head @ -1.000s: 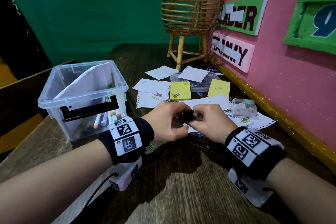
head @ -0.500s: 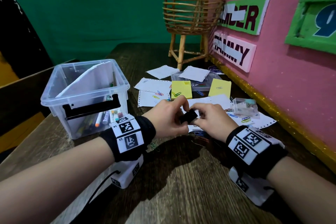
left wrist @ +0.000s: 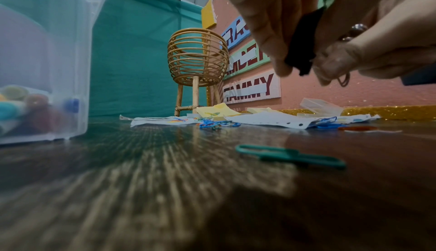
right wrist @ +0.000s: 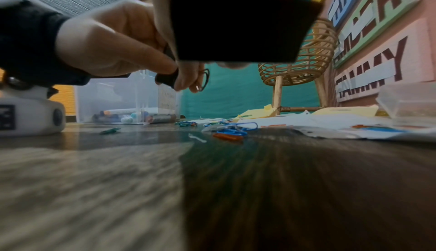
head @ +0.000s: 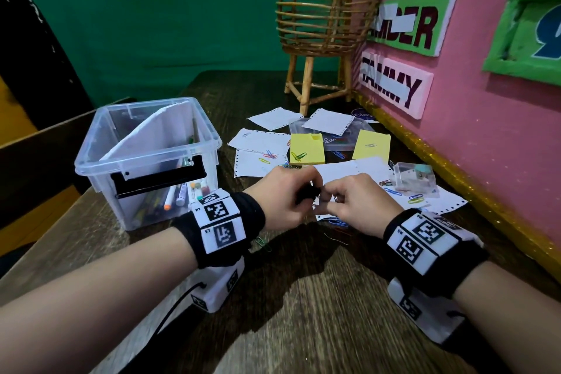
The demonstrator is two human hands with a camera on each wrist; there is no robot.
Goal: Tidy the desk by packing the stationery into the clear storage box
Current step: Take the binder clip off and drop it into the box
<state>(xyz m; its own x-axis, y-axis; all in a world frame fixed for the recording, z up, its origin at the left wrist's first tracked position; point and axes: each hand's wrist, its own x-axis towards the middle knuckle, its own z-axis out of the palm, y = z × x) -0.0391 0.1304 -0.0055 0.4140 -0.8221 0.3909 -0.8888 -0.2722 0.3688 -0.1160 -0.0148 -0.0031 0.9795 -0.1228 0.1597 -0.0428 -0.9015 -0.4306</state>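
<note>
Over the desk (head: 303, 313), the left hand (head: 279, 200) and right hand (head: 361, 206) both pinch one black binder clip (head: 308, 193) between curled fingers, right of the clear box (head: 145, 161).

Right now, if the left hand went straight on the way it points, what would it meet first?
The left hand points toward the right hand, and both grip a small black binder clip between them. So it would likely meet the right hand's fingers at once.
</note>
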